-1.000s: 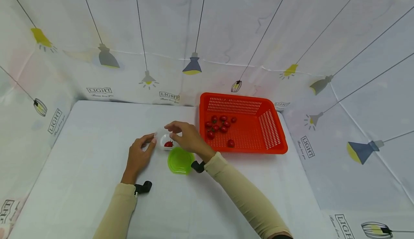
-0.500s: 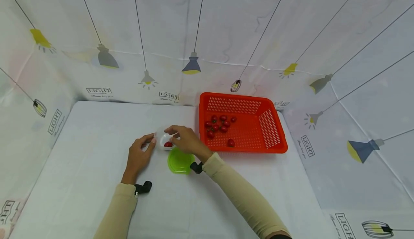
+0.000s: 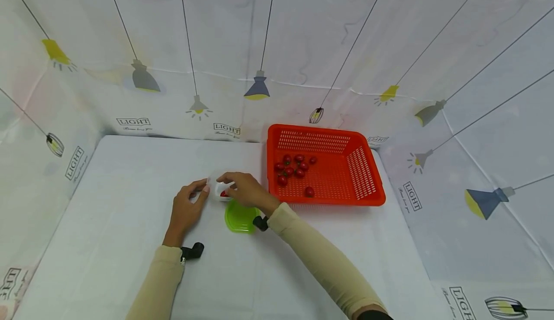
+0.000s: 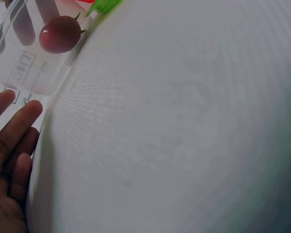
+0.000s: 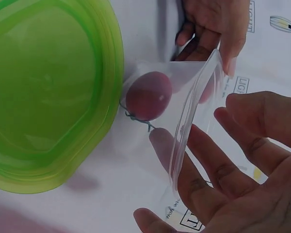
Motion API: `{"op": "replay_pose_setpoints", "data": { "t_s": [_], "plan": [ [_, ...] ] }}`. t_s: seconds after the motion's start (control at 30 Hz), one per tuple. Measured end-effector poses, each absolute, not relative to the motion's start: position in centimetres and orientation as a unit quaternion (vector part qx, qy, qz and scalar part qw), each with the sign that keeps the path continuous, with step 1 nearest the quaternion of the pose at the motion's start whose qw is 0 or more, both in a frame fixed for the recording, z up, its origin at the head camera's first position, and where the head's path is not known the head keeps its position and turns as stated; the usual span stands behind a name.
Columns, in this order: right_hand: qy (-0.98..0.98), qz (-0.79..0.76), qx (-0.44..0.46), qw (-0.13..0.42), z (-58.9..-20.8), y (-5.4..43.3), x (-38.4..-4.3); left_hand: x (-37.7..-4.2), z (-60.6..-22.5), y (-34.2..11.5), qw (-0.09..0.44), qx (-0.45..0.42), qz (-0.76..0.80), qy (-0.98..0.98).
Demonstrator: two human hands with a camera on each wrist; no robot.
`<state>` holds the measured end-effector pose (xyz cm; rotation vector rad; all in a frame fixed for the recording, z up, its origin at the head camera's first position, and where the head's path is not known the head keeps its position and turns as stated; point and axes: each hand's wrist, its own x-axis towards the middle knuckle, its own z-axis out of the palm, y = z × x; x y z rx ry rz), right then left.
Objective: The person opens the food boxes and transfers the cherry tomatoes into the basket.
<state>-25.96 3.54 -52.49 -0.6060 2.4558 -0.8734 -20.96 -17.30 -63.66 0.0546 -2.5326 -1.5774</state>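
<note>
A clear plastic container [image 3: 213, 192] sits between my two hands, with a red cherry tomato [image 5: 149, 95] and its green stem inside. My left hand [image 3: 189, 207] rests at the container's left side, thumb and forefinger against it. In the left wrist view its fingers [image 4: 26, 116] lie nearly straight beside the clear wall. My right hand [image 3: 246, 188] is over the container's right side. One fingertip [image 5: 161, 138] shows through the clear wall near the stem, with no tomato pinched. A green lid [image 5: 43, 87] lies just in front of the container.
A red plastic basket [image 3: 335, 180] with several cherry tomatoes [image 3: 289, 171] stands to the right, near the back of the white table [image 3: 143, 175]. A lamp-printed sheet [image 3: 216, 31] rises behind and on both sides.
My right hand has moved slightly left and towards me over the container, covering more of the tomato in the head view. My left hand, the lid and the basket stay where they were.
</note>
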Motion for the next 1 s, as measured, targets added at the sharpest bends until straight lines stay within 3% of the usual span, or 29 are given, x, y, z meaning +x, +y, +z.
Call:
{"op": "replay_pose_setpoints", "data": {
  "t_s": [0.6, 1.0],
  "plan": [
    [0.886, -0.289, -0.233, 0.277, -53.7, 2.1, -26.9, -21.2, -64.1, -17.3, 0.075, 0.015, -0.526, -0.847],
    [0.867, -0.374, -0.191, 0.269, -54.3, 1.9, -27.0, -21.2, -64.0, -17.3, 0.074, 0.017, -0.524, -0.849]
  ]
}}
